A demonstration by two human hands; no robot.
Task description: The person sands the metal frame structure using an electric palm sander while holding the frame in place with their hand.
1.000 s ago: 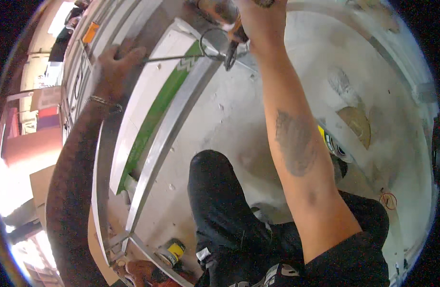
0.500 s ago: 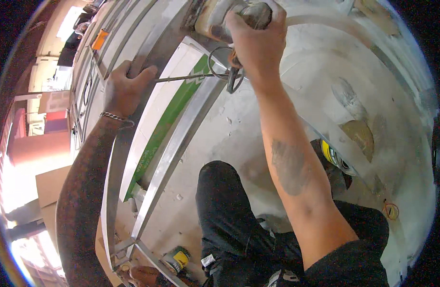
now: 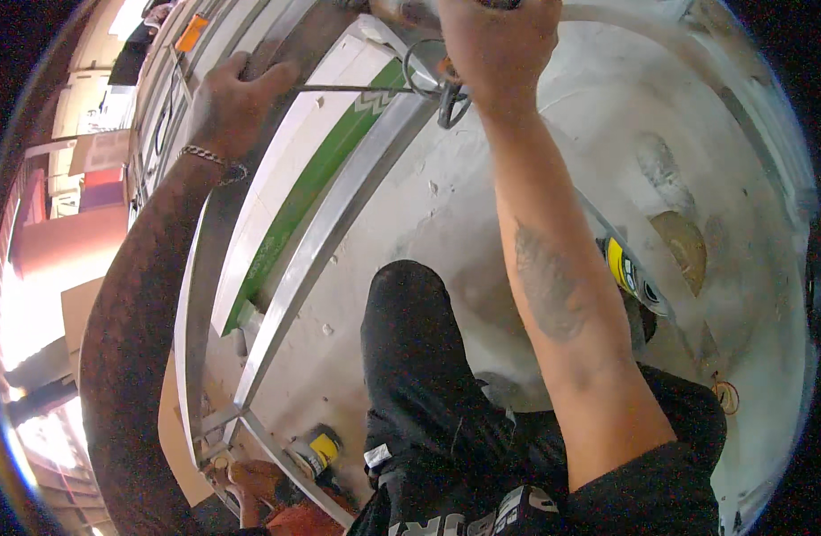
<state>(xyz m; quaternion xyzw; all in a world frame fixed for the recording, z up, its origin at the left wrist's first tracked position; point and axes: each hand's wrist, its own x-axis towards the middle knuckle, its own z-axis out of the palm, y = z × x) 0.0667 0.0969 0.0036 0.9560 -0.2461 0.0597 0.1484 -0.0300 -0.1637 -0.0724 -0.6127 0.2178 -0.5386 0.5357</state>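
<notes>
My left hand (image 3: 236, 100) is closed around a broad dusty metal bar (image 3: 285, 73) of a large frame. A thin dark rod (image 3: 348, 88) runs from beside it toward wire loops (image 3: 433, 76). My right hand (image 3: 504, 58) is at the upper edge, its fingers curled over a dusty rounded tool, perhaps a sander, which is mostly cut off here; the earlier head view shows its dark round top. The loops hang just left of my right wrist. Behind the frame's slim silver bar (image 3: 325, 228) lies a long white and green panel or box (image 3: 294, 205).
Yellow-labelled cans stand at the right (image 3: 626, 272) and the lower left (image 3: 316, 449). White dust and small crumbs cover the floor (image 3: 482, 214). Metal rails with an orange piece (image 3: 191, 33) run along the upper left. A brownish shape (image 3: 258, 491) sits behind the lower bars.
My right hand and the rounded tool have moved up, so the tool has nearly left the picture. My left hand sits slightly higher, still on the bar. The whole view has shifted a little.
</notes>
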